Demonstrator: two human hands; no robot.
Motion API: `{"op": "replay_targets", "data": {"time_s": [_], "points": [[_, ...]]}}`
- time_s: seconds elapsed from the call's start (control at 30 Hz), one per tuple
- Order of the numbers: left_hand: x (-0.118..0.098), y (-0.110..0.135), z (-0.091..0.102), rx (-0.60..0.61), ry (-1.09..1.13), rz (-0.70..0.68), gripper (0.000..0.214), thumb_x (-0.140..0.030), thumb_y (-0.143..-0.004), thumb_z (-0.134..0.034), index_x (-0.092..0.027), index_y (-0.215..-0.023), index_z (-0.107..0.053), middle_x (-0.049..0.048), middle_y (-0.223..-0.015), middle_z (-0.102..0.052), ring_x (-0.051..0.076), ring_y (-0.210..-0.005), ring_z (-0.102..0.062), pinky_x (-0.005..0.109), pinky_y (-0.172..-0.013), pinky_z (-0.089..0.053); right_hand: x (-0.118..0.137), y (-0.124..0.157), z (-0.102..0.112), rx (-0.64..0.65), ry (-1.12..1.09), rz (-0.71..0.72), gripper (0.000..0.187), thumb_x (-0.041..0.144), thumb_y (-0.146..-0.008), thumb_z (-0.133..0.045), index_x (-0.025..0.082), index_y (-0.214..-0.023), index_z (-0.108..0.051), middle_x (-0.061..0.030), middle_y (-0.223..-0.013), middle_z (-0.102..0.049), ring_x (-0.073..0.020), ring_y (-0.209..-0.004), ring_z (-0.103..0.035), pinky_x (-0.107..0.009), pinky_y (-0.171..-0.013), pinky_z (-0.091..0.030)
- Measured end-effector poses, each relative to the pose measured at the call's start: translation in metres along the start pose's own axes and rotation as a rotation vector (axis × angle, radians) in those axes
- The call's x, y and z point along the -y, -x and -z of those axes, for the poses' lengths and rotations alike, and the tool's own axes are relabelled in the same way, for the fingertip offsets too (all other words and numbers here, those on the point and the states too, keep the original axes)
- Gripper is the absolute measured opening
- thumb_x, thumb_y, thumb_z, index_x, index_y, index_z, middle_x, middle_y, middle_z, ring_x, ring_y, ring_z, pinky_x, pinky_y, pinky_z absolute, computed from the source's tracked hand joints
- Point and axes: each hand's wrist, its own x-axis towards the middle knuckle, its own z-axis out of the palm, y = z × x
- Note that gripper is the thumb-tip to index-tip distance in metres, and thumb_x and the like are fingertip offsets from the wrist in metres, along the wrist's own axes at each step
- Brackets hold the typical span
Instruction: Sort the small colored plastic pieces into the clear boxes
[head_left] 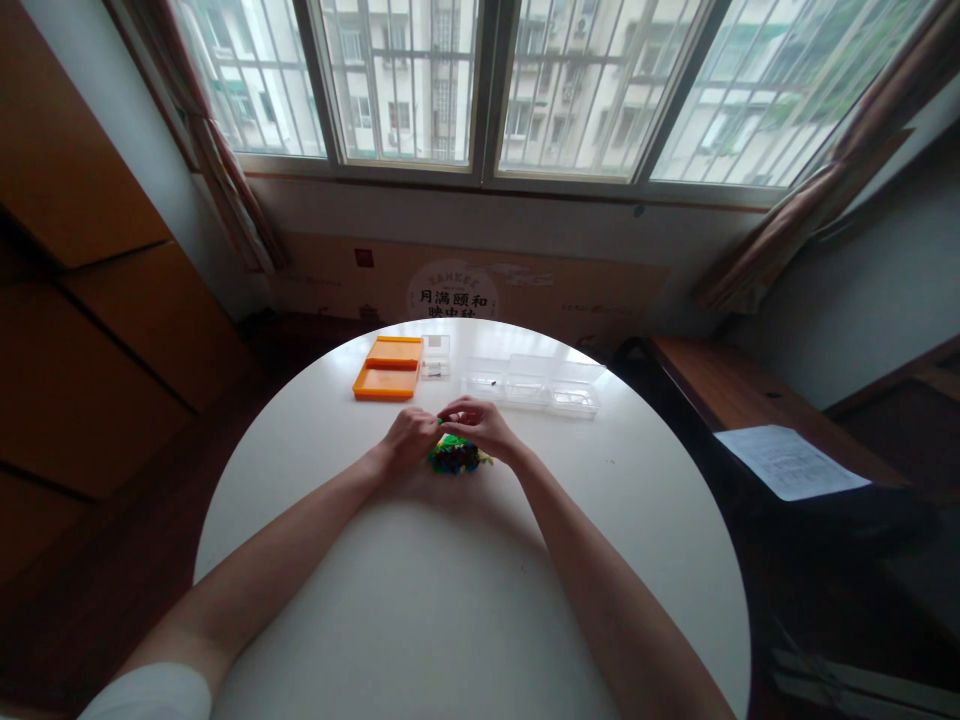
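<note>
Both my hands meet at the middle of a round white table. My left hand is curled, its fingertips pinching near a small green piece. My right hand is curled too, fingers pressed on the same green piece. Just under them lies a small pile of green and dark little parts. What exactly each hand grips is too small to tell.
An open orange case lies at the far left of the table. Beside it is a small clear box, then a row of clear plastic boxes. A dark side table with a paper sheet stands right.
</note>
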Motion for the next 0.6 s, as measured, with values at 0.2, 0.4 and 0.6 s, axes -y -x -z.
{"op": "replay_targets", "data": {"time_s": [0.2,0.4,0.6], "points": [[0.0,-0.001,-0.001,0.02,-0.022,-0.01,0.034,-0.021,-0.09,-0.039,-0.013,-0.061,-0.055,0.0025,-0.051,-0.055,0.011,-0.046,-0.05,0.024,-0.05,-0.032,-0.001,-0.001,0.0,-0.033,-0.031,-0.01,0.028,0.041,-0.062,-0.073,0.017,-0.078,-0.073,-0.0055,-0.084,-0.06,-0.0101,-0.064,-0.053,-0.022,-0.054,-0.044],[-0.001,-0.002,0.002,0.014,-0.009,0.006,0.03,-0.021,-0.091,-0.036,-0.013,-0.069,-0.057,0.001,-0.051,-0.055,0.01,-0.046,-0.049,0.023,-0.051,-0.03,-0.006,-0.003,0.001,-0.073,-0.019,0.008,0.027,0.041,-0.063,-0.072,0.017,-0.076,-0.073,-0.0056,-0.083,-0.062,-0.0103,-0.063,-0.054,-0.023,-0.053,-0.044],[-0.004,-0.003,0.002,-0.032,0.046,0.225,0.027,-0.027,-0.09,-0.037,-0.018,-0.091,-0.062,-0.0004,-0.053,-0.057,0.01,-0.047,-0.048,0.023,-0.049,-0.025,-0.013,-0.005,0.027,-0.306,0.089,-0.069,0.031,0.041,-0.065,-0.068,0.014,-0.08,-0.071,-0.0066,-0.075,-0.066,-0.011,-0.053,-0.054,-0.024,-0.048,-0.044]]}}
